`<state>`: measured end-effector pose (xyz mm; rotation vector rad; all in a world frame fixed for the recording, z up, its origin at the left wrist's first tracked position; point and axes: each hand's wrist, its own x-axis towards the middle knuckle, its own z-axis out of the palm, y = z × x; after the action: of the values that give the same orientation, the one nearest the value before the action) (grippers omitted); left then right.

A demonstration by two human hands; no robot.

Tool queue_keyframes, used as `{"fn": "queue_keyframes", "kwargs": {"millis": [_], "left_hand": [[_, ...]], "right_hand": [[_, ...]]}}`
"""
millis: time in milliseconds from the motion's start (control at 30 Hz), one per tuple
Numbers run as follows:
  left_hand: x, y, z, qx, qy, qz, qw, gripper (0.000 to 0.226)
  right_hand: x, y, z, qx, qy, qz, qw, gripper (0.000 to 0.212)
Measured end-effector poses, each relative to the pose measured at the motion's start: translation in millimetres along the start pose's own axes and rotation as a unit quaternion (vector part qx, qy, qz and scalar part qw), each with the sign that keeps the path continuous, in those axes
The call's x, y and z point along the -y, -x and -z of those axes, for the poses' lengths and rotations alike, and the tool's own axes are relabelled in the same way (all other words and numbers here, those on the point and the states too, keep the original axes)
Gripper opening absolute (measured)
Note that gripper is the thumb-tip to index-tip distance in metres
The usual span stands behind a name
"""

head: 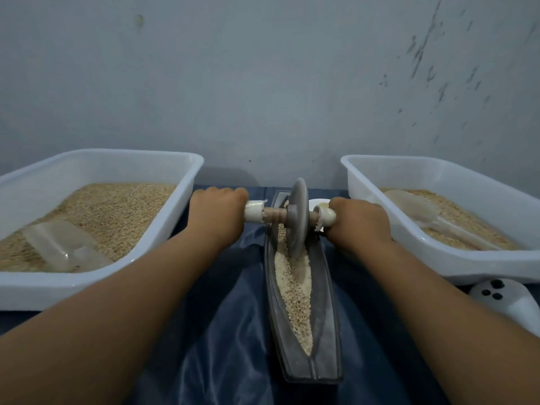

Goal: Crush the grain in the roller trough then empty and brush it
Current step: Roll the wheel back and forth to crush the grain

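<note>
White tubs flank the narrow trough [306, 317] closely on both sides. The left hand [217, 213] and right hand [358, 220] each clench the roller's [296, 217] axle, disc between them in the grain [293, 282].

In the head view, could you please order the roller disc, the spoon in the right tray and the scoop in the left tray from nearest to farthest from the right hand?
From the right hand:
1. Roller disc, just to its left on the axle.
2. Spoon, to its right, in the right tray.
3. Scoop, far left, in the left tray.
</note>
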<state>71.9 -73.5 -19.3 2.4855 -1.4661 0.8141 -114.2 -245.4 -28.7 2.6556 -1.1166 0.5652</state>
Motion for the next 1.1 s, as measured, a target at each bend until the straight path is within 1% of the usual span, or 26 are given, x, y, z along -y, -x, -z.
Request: {"fn": "queue_keyframes", "kwargs": {"millis": [67, 200, 300, 400, 500, 600, 700, 733, 767, 867, 933, 1033, 1100], "left_hand": [[-0.9, 8.7, 0.4, -0.001, 0.003, -0.004, 1.000, 0.021], [-5.0, 41.3, 12.1, 0.002, 0.010, -0.001, 1.000, 0.021], [-5.6, 75.6, 27.0, -0.013, 0.020, -0.010, 1.000, 0.025], [-2.8, 104.8, 44.1, -0.047, 0.046, -0.043, 0.997, 0.036], [0.3, 110.8, 50.8, -0.039, 0.042, -0.053, 0.997, 0.040], [-1.5, 98.4, 36.9, -0.039, 0.040, -0.036, 0.998, 0.036], [0.1, 73.5, 15.1, -0.035, 0.032, -0.016, 0.999, 0.028], [0.9, 62.5, 8.5, -0.034, 0.031, -0.013, 0.999, 0.026], [1.6, 50.3, 2.7, -0.028, 0.031, -0.008, 0.999, 0.023], [2.6, 15.1, -8.8, 0.007, 0.027, 0.017, 0.999, 0.019], [2.7, -0.5, -13.1, 0.005, 0.024, 0.020, 1.000, 0.019], [1.9, -4.5, -13.6, -0.019, 0.008, 0.011, 1.000, 0.019], [-0.9, 2.7, -10.6, -0.015, 0.005, 0.007, 1.000, 0.018]], "right_hand": [[1.2, 6.2, 1.5, 0.001, 0.009, 0.008, 1.000, 0.014], [4.9, 36.6, 20.3, 0.045, 0.015, 0.020, 0.999, 0.019], [6.9, 72.1, 42.9, 0.023, 0.053, 0.058, 0.997, 0.017], [7.0, 103.0, 66.9, 0.008, 0.083, 0.083, 0.993, 0.027], [5.6, 112.6, 75.3, 0.015, 0.083, 0.082, 0.993, 0.028], [7.7, 101.8, 67.5, 0.039, 0.082, 0.055, 0.994, 0.027], [9.4, 72.7, 45.7, 0.029, 0.064, 0.032, 0.997, 0.017], [9.3, 59.7, 37.9, 0.035, 0.058, 0.026, 0.997, 0.018], [9.3, 45.8, 31.0, 0.046, 0.050, 0.020, 0.997, 0.020], [8.9, 6.1, 17.2, 0.048, 0.035, 0.017, 0.998, 0.009], [6.6, -11.1, 11.2, 0.045, 0.029, 0.018, 0.998, 0.019], [3.5, -13.7, 4.8, 0.033, 0.025, 0.013, 0.999, 0.018], [2.2, -3.5, 3.0, 0.015, 0.026, 0.017, 0.999, 0.021]]}}
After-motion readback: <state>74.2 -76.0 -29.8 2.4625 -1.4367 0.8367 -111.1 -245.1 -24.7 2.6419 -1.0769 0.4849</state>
